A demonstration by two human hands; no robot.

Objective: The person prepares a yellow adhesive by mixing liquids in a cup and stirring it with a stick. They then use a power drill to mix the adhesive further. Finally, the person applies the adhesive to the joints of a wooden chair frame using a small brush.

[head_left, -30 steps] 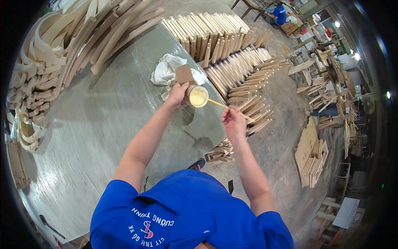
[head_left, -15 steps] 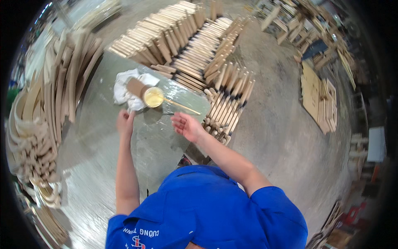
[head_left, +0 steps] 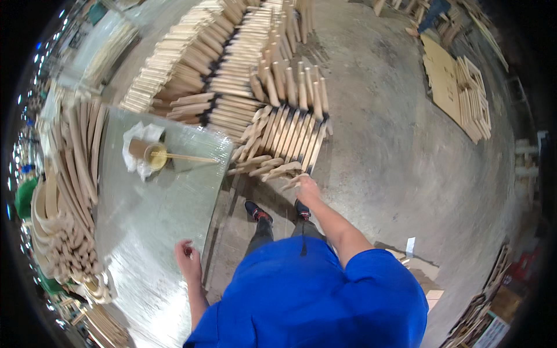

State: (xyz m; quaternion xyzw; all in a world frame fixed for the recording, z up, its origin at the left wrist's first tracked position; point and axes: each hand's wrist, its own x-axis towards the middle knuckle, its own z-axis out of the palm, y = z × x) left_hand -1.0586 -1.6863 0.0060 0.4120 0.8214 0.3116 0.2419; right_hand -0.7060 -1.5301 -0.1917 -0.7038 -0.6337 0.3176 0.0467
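The yellow-filled cup (head_left: 158, 162), let go within the last second, stands on the film-covered table (head_left: 154, 214), the left hand (head_left: 188, 261) hangs empty, loosely curled, near the table's right edge, and beyond that edge the right hand (head_left: 308, 189) has switched to stacked wooden legs (head_left: 283, 169), though blur means I cannot tell whether it grips one.

Cup (head_left: 157, 163) on the bench (head_left: 151, 214), stick (head_left: 194, 158) in the cup, cloth (head_left: 142, 170) mostly left of it, wood pieces (head_left: 81, 151) along the bench's left, wooden legs (head_left: 284, 133) beyond its far edge
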